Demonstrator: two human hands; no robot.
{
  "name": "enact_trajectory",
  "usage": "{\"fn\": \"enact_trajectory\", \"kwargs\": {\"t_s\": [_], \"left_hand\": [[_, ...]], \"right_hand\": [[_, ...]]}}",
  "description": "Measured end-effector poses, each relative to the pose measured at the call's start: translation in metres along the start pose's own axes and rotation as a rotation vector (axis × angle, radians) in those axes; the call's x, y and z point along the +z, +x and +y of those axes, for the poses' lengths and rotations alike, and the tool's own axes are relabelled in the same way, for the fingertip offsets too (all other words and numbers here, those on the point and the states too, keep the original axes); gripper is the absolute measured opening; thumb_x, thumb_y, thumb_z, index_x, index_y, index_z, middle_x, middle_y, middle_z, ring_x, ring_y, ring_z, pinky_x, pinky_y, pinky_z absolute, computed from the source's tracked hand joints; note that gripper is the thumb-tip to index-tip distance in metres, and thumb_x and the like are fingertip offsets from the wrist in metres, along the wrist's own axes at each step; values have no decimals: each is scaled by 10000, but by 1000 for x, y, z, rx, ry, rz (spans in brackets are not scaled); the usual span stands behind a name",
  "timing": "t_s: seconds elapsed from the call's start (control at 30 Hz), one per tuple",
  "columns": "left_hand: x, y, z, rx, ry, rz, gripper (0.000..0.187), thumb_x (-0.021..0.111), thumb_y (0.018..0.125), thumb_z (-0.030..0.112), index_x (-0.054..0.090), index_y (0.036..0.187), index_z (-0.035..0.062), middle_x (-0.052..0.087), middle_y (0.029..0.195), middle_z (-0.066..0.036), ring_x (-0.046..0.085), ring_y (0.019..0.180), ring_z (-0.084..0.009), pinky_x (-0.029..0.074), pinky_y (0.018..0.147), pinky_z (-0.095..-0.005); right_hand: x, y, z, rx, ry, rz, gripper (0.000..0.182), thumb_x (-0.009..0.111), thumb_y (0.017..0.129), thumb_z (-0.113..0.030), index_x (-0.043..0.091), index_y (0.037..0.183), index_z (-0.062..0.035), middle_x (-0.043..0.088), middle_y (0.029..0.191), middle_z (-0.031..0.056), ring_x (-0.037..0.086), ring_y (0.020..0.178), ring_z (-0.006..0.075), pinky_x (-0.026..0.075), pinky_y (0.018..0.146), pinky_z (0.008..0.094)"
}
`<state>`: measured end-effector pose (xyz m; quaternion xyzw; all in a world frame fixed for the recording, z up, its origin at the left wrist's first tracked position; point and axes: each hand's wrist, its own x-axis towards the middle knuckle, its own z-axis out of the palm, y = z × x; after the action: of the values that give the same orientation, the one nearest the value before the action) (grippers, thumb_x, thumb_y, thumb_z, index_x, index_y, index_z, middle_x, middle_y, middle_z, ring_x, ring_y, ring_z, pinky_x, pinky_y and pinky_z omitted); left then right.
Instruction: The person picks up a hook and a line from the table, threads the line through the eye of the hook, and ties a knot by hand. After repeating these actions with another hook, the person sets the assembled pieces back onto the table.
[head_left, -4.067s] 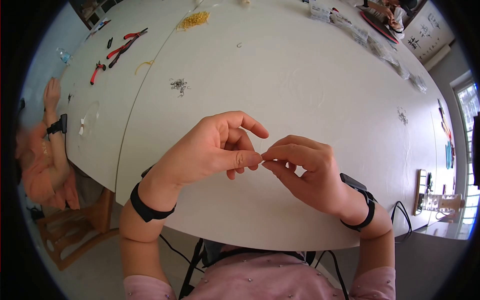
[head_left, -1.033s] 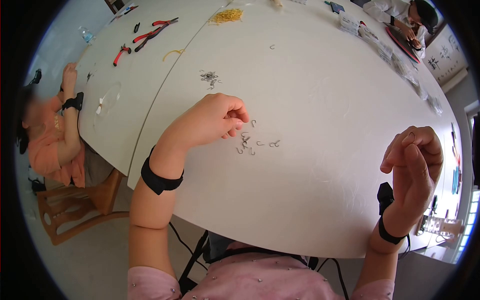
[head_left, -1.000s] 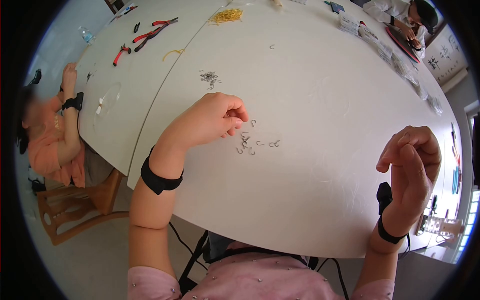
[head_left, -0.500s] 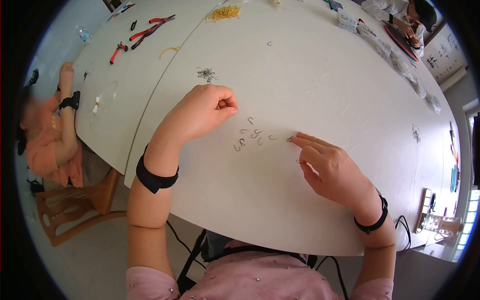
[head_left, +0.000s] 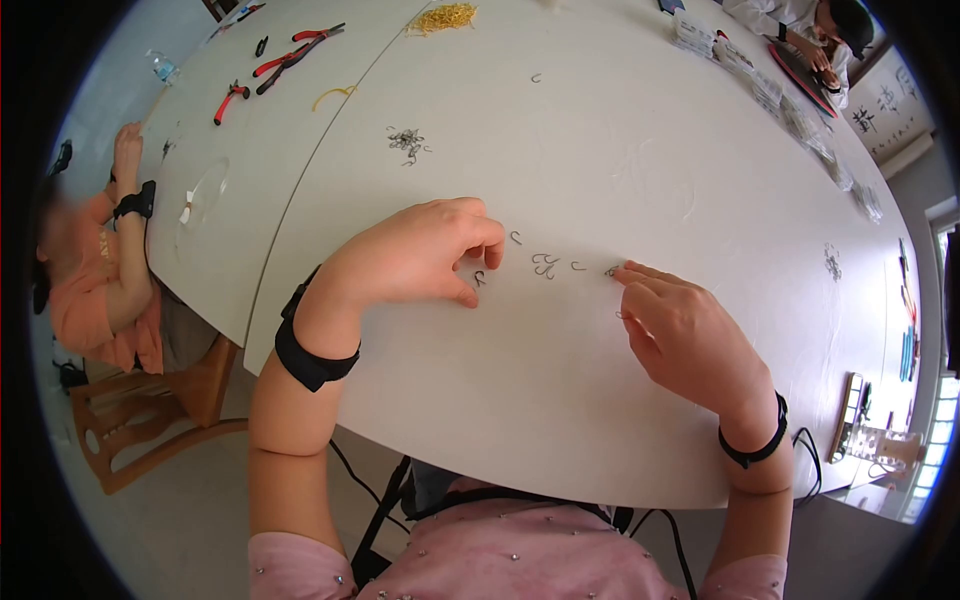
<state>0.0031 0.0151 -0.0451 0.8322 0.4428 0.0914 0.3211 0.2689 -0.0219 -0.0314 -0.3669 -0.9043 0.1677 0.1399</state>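
Small metal fish hooks [head_left: 543, 266] lie loosely scattered between my two hands on the white table. My left hand [head_left: 425, 248] is palm down, thumb and fingers apart, around a few hooks [head_left: 480, 278] on the tabletop. Any contact with them is hard to tell. My right hand [head_left: 690, 335] presses its outstretched fingertips on some hooks [head_left: 612, 271] at the right of the scatter. One hook [head_left: 621, 316] sticks out by its thumb and curled finger, seemingly pinched there. A single hook [head_left: 516, 238] rests just beyond my left fingers.
A pile of hooks [head_left: 407, 143] lies farther off, another pile [head_left: 832, 262] at right. Red-handled pliers [head_left: 298, 58], cutters [head_left: 230, 102] and yellow strips [head_left: 443, 18] are at the far left. Clear packets [head_left: 770, 95] line the far right. Two other people sit at the table.
My left hand has come down toward me and its fingers have spread around some hooks. My right hand and several hooks in the middle have shifted right.
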Motion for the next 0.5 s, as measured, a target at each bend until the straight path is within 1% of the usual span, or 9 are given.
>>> {"fn": "enact_trajectory", "kwargs": {"t_s": [0.17, 0.23, 0.27, 0.33, 0.37, 0.43, 0.5], "left_hand": [[-1, 3, -2, -6, -45, -64, 131, 684, 676, -10, 571, 742, -5, 536, 766, -68, 552, 637, -164, 453, 598, -279], [-4, 4, 0, -69, -96, -59, 107, 664, 686, -28, 558, 706, -24, 552, 733, -78, 560, 639, -157, 450, 589, -271], [-4, 4, -2, -68, -97, -60, 107, 664, 686, -28, 558, 706, -24, 552, 733, -78, 560, 639, -157, 450, 589, -271], [-7, 3, -7, -157, -65, -38, 112, 666, 686, -30, 554, 701, -30, 571, 700, -76, 566, 629, -144, 447, 573, -261], [-10, 1, -10, -155, -66, -38, 112, 666, 686, -30, 554, 701, -30, 571, 700, -76, 566, 629, -144, 447, 573, -261], [-17, -3, -15, -253, -41, -20, 66, 645, 694, -9, 580, 686, -10, 623, 664, -98, 586, 615, -188, 456, 558, -290], [-21, -6, -22, -254, -27, -17, 59, 642, 694, -10, 583, 686, -10, 620, 656, -93, 586, 614, -176, 452, 551, -286]], "right_hand": [[1, 0, 0, -17, 1, 20, 133, 503, 741, 92, 407, 667, 36, 529, 699, 176, 592, 882, 367, 497, 876, 377], [2, 0, 1, -23, 3, 26, 133, 504, 741, 91, 408, 667, 36, 531, 707, 176, 591, 891, 366, 497, 875, 379], [2, 0, 1, -23, -6, 22, 132, 506, 741, 90, 411, 667, 35, 532, 714, 176, 590, 896, 365, 497, 872, 380], [2, 0, 1, -22, -15, 17, 132, 508, 740, 89, 413, 668, 33, 533, 720, 176, 589, 902, 363, 498, 870, 382], [2, 0, 1, -19, -9, 14, 125, 510, 739, 88, 419, 673, 35, 534, 727, 177, 589, 905, 363, 497, 867, 382], [3, 1, 1, -16, -4, 12, 118, 512, 738, 87, 424, 677, 36, 536, 733, 178, 588, 909, 364, 497, 865, 382], [6, 2, 1, -36, 24, 34, 104, 516, 735, 84, 435, 686, 39, 547, 756, 184, 582, 946, 366, 496, 861, 387]]}}
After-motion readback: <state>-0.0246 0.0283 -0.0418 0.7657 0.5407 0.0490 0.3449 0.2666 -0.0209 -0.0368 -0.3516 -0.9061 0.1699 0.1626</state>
